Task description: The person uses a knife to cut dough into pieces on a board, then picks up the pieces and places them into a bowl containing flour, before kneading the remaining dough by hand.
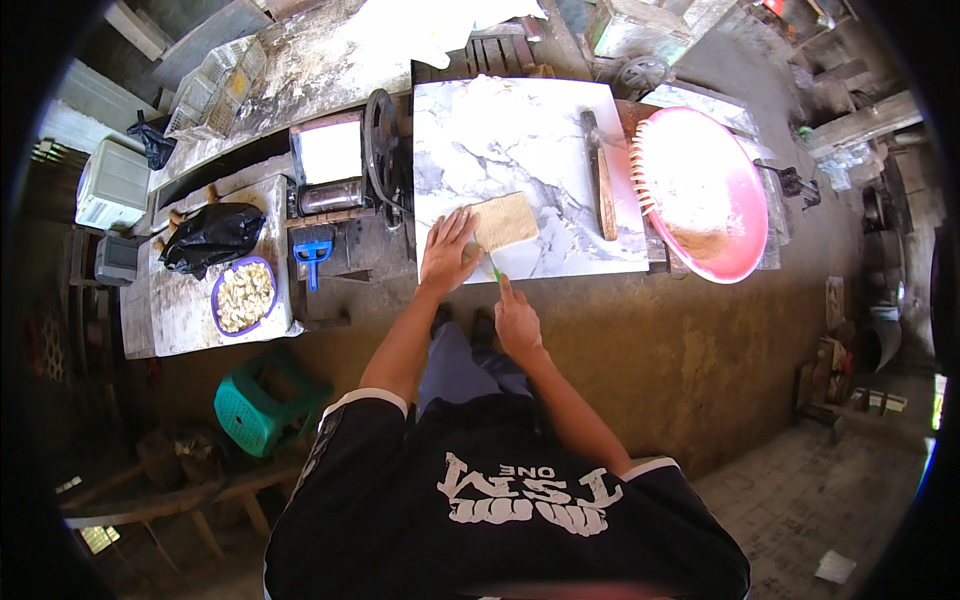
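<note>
On a white marble-patterned board (pixel 570 262) lies a flat, pale tan slab (pixel 508 220) that looks like dough. My left hand (pixel 448 255) rests on its left edge, fingers stretched out and lying flat. In my right hand (pixel 518 322) is a knife (pixel 497 271) with a green handle. Its tip end is at the slab's lower left corner, close to my left fingers; the blade itself is hard to make out. Farther right on the board, a long dark bar with a wooden stick (pixel 604 190) lies lengthwise.
A pink basin (pixel 757 205) of white powder stands right of the board, tan ridged pieces along its left rim. At left are a roller machine with a wheel (pixel 380 150), blue brush (pixel 313 258), black bag (pixel 212 238), and purple-rimmed basket (pixel 217 310) of pale pieces. A green stool (pixel 255 405) stands lower left.
</note>
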{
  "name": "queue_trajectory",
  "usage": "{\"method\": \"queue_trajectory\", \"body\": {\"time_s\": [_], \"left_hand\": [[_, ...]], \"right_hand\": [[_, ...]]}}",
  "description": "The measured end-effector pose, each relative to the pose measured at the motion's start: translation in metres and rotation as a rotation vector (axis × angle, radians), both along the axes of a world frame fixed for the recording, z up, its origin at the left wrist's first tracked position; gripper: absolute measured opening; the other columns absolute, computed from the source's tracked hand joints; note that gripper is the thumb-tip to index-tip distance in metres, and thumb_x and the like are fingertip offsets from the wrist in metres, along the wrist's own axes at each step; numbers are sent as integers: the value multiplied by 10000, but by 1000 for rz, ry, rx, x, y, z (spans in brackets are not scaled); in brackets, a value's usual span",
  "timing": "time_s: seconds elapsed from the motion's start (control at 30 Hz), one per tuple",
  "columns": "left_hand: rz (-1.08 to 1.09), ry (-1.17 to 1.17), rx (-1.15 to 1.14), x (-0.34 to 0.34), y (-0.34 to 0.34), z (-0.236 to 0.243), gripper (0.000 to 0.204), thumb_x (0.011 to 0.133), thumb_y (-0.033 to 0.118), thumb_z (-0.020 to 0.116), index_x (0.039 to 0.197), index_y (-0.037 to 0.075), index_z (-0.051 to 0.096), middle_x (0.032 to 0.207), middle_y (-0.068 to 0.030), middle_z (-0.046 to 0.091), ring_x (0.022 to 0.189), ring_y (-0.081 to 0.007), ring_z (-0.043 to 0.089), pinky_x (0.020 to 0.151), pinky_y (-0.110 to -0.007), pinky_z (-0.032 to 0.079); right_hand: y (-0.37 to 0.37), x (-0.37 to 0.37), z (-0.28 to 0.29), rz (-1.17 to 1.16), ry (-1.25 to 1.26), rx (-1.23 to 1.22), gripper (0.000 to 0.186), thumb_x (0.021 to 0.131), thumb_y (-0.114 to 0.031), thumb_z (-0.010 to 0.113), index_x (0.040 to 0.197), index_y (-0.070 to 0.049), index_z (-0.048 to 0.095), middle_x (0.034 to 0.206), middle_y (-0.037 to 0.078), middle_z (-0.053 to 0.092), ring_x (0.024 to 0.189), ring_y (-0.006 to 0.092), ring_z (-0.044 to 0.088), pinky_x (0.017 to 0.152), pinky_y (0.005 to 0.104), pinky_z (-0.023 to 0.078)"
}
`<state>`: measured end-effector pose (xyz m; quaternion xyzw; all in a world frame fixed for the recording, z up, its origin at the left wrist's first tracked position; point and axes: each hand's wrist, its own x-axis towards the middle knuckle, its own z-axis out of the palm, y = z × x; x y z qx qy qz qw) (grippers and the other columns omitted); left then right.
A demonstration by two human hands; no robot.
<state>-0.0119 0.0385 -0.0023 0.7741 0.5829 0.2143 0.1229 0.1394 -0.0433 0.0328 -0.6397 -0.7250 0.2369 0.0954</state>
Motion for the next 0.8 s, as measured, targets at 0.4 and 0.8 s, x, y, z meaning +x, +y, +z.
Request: {"method": "queue_trajectory", "body": {"time_s": [0.4,0.8], "left_hand": [[118,23,31,9,16,-17,481,839,274,370,1264,66,283,1331,-73,257,1225,-202,236,1013,-358,159],[113,72,28,22,-4,-5,532,819,301,408,1267,54,263,1338,-75,237,1220,-215,238,1004,-366,168]], "right_hand": [[47,-7,6,-55,233,66,433,799,-86,433,1214,-22,323,839,212,509,732,377,523,630,438,431],[67,-24,-11,3,186,142,394,834,-124,380,1198,11,314,885,259,502,757,389,535,641,435,444]]}}
